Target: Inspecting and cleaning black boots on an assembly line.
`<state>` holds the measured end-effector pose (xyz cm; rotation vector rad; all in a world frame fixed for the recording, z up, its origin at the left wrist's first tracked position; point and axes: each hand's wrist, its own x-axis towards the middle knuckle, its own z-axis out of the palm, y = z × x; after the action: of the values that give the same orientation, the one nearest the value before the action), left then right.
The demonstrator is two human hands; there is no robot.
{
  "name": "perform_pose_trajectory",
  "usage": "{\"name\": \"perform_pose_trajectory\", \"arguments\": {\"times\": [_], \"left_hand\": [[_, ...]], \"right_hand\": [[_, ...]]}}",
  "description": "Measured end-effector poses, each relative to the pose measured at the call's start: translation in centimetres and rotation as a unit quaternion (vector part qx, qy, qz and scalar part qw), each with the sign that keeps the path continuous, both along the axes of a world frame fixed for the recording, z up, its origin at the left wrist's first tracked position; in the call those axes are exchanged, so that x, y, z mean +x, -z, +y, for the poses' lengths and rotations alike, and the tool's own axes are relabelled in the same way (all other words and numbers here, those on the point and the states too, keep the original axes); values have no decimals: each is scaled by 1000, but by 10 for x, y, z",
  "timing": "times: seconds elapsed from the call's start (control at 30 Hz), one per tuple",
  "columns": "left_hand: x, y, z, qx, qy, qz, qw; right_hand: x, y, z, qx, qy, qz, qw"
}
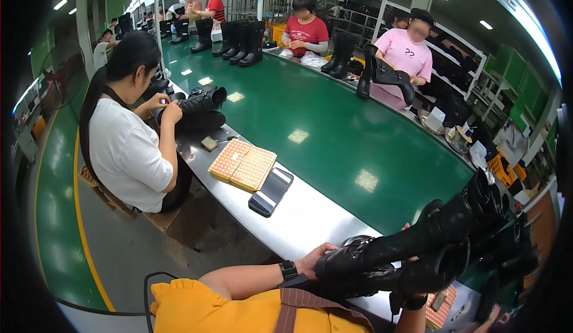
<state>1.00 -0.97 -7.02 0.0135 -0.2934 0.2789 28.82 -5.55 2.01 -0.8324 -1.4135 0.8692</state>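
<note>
Two tall black boots (418,234) with buckled straps lie on their sides in front of me, shafts pointing right. My left hand (311,261), with a dark watch at its wrist, is closed around the toe end of a boot. Behind the shafts, my right hand (407,227) is mostly hidden; a little skin shows beside the upper boot, and its forearm comes up under the lower one. It appears to grip the boots from beneath. Below them runs a shiny metal worktop (322,216).
Beyond the worktop stretches a green conveyor belt (286,118). A stack of dotted sticker sheets (253,163), a black phone (271,191) and a small block (209,144) lie left. A seated co-worker (128,136) handles a boot. More black boots (507,243) stand right.
</note>
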Motion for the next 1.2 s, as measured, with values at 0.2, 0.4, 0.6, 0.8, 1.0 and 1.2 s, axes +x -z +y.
{"name": "perform_pose_trajectory", "arguments": {"times": [0.2,0.4,0.6,0.8,1.0,1.2], "left_hand": [[8,-12,5,-21,48,32,998],[-26,-74,65,308,-325,405,797],[23,-91,43,628,-366,343,594],[78,-92,69,636,-314,269,652],[90,-96,77,584,-269,253,723],[75,-94,67,563,-251,287,733]], "right_hand": [[-19,-31,-25,-151,-76,8,986],[-34,-46,-35,-73,212,43,974],[-40,-51,-46,-117,218,-126,961],[-5,-81,-79,10,207,-205,957],[28,-151,-82,226,312,-411,826],[19,-202,-73,174,205,-516,814]]}}
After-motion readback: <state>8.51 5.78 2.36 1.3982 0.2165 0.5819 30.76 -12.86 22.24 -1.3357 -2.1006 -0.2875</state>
